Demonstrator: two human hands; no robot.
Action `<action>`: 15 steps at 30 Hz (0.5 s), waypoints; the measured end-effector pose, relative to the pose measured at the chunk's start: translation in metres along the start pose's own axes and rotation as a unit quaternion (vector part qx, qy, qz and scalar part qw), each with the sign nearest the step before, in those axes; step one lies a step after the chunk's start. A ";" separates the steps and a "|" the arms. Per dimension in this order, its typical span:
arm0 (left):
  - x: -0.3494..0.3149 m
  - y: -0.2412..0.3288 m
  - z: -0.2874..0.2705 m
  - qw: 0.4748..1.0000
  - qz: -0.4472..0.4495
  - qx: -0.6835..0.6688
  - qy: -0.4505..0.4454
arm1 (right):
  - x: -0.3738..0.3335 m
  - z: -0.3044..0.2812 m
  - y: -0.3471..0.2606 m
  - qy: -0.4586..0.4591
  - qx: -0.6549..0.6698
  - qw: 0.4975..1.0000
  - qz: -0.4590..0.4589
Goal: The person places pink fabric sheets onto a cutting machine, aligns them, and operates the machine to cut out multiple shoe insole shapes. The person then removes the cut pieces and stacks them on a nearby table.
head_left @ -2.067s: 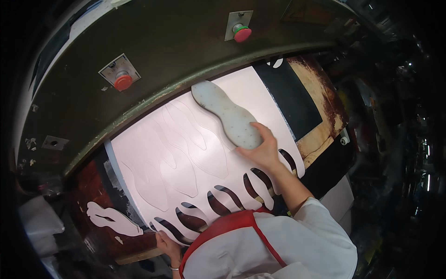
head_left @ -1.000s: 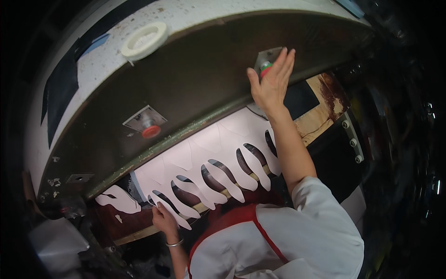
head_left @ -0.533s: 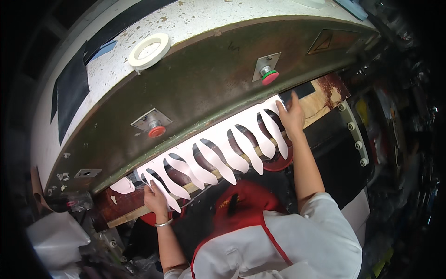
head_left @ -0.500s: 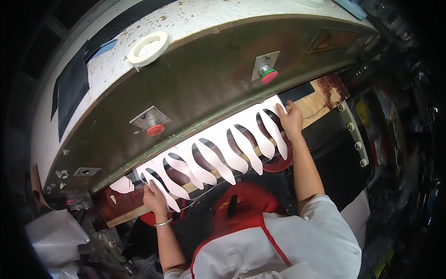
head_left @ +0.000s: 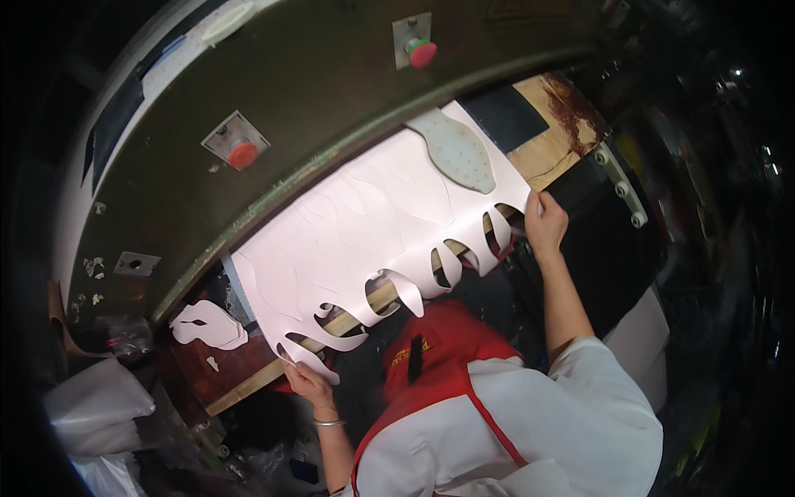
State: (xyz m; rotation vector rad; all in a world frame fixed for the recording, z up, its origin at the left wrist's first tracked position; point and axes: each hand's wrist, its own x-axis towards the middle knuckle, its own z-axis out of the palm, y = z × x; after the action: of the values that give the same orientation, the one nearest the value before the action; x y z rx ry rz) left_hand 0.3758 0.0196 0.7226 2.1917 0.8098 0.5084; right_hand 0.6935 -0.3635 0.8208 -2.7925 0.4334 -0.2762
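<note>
A pale pink sheet (head_left: pixel 339 236) lies over the board under the machine beam, its near edge cut into a row of curved holes and strips that hang down. My left hand (head_left: pixel 310 388) pinches its near left corner. At the near right corner, my right hand (head_left: pixel 546 222) grips the sheet's edge with closed fingers. Faint curved cut outlines show across the sheet's middle. On its far right part rests a leaf-shaped, pale grey-green plate (head_left: pixel 462 153) with small dots, which looks like a cutting die. Its far end reaches the beam's edge.
The dark green machine beam (head_left: pixel 323 91) spans the far side, with a red button (head_left: pixel 243 155) and a red-and-green one (head_left: pixel 421 54). Cut pink pieces (head_left: pixel 211 325) lie stacked on the board's left. A black pad (head_left: pixel 505 120) lies right. Plastic bags (head_left: pixel 99 406) sit lower left.
Both hands have drawn the sheet toward me and lower, so its wide, outlined middle now shows. The leaf-shaped plate has come into view. My view has shifted too.
</note>
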 end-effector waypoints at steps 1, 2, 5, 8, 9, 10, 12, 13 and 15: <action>-0.007 0.003 -0.006 0.999 -0.026 -0.032 -0.017 | -0.002 -0.001 0.000 0.045 -0.009 0.994 -0.104; -0.013 0.008 -0.013 0.996 -0.052 -0.060 -0.043 | -0.003 -0.003 -0.002 0.091 -0.026 0.977 -0.189; -0.023 0.023 -0.031 0.985 -0.092 -0.144 -0.034 | -0.005 0.005 -0.017 -0.004 -0.013 0.965 -0.262; -0.031 0.033 -0.038 0.963 -0.219 -0.119 -0.100 | -0.014 0.010 -0.025 -0.080 -0.043 0.959 -0.269; -0.035 0.033 -0.037 0.952 -0.248 -0.153 -0.091 | -0.018 0.010 -0.024 -0.060 -0.043 0.962 -0.264; -0.038 0.031 -0.036 0.930 -0.307 -0.185 -0.080 | -0.020 0.010 -0.022 -0.030 -0.037 0.964 -0.263; -0.051 0.025 -0.031 0.953 -0.232 -0.185 -0.059 | -0.027 0.007 -0.012 -0.016 -0.041 0.964 -0.263; -0.060 0.021 -0.029 0.946 -0.235 -0.212 -0.067 | -0.030 0.004 -0.005 -0.020 -0.029 0.966 -0.257; -0.077 0.011 -0.024 0.934 -0.225 -0.253 -0.116 | -0.030 -0.001 0.010 -0.046 -0.014 0.973 -0.226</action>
State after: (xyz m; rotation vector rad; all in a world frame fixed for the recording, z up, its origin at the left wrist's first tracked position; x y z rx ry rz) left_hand 0.3110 -0.0264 0.7378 1.4963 0.8974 0.1892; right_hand 0.6629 -0.3629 0.8146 -2.8856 -0.2300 -0.2366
